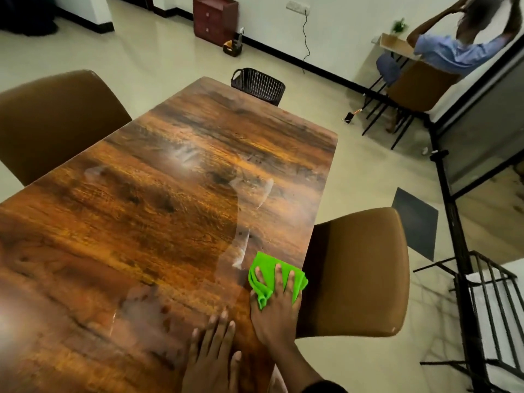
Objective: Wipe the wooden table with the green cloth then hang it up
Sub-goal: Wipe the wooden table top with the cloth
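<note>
The wooden table (158, 211) fills the left and middle of the head view, its glossy top streaked with wet marks. Near its right edge lies the bunched green cloth (266, 272). My right hand (276, 310) presses flat on the cloth with fingers spread over it. Just left of it, my left hand (212, 353) rests palm down on the bare tabletop, fingers apart, holding nothing.
Brown padded chairs stand at the table's right (360, 273) and far left (54, 120). A dark basket (258, 85) sits past the far end. A black metal rack (487, 313) is at the right, with a dark mat (415, 222) on the floor. A person sits at a desk (450, 52) at the back right.
</note>
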